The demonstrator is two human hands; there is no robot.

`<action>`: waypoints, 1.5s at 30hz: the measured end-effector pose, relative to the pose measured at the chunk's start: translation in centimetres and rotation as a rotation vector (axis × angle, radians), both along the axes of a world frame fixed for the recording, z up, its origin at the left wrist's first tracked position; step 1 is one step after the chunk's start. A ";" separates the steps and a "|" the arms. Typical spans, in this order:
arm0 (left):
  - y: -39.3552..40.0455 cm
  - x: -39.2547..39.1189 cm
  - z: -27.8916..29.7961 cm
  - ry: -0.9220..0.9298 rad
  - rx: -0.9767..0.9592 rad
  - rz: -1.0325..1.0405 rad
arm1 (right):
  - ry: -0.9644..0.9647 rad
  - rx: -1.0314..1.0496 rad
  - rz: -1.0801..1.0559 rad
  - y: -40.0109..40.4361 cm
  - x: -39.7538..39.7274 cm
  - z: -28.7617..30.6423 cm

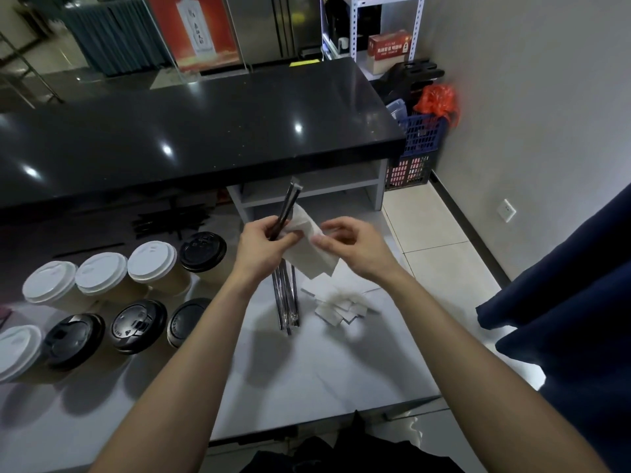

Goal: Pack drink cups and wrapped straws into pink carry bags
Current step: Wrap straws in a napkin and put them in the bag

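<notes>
My left hand [264, 244] grips a wrapped black straw [288, 203] that points up and away, along with one side of a white paper napkin [309, 252]. My right hand [351, 249] pinches the napkin's right edge between thumb and fingers. Below my hands, several wrapped straws [286, 302] lie in a bundle on the white table [307, 377]. Several lidded paper cups stand at the left: white-lidded ones [102, 273] in the far row and black-lidded ones [138, 326] nearer. No pink carry bag is in view.
A stack of folded napkins [339, 307] lies right of the straw bundle. More black straws [167, 221] lie under the black counter [191, 131]. A dark blue cloth [563, 302] hangs at the right, past the table's edge. Crates [418, 148] stand on the floor behind.
</notes>
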State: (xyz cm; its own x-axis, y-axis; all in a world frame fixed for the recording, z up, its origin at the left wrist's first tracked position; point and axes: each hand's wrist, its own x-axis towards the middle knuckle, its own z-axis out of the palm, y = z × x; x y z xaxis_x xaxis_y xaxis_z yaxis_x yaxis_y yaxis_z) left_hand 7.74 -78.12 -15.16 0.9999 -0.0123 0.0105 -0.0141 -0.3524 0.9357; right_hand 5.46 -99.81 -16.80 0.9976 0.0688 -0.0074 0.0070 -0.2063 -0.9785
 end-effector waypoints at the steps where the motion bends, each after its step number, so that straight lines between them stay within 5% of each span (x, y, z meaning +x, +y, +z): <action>1: 0.0 -0.1 0.0 0.012 -0.002 0.005 | 0.013 -0.028 0.015 0.3 -0.2 -0.1; 10: 0.5 -0.3 -0.2 0.062 -0.007 0.084 | -0.024 -0.147 0.065 1.5 -1.1 0.1; 15: 0.8 0.0 -0.6 0.097 -0.024 0.056 | -0.093 -0.283 -0.086 1.5 -0.5 0.1; 25: -0.4 0.2 -1.3 0.162 -0.050 0.105 | 0.061 -0.132 -0.347 -0.2 1.4 -1.6; 36: -1.0 -2.1 0.8 0.095 -0.126 -0.011 | -0.038 0.190 -0.235 3.2 0.9 0.4; 45: 5.7 -2.5 5.5 -0.053 -0.046 -0.062 | -0.230 0.119 -0.116 8.2 1.3 6.6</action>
State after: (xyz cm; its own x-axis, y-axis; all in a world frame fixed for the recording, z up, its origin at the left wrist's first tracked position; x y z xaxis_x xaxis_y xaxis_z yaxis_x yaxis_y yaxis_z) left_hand 5.22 -72.38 -9.71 0.9952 -0.0726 0.0653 -0.0845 -0.3055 0.9484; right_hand 6.74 -91.57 -10.20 0.9734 -0.0587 0.2216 0.2149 -0.1021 -0.9713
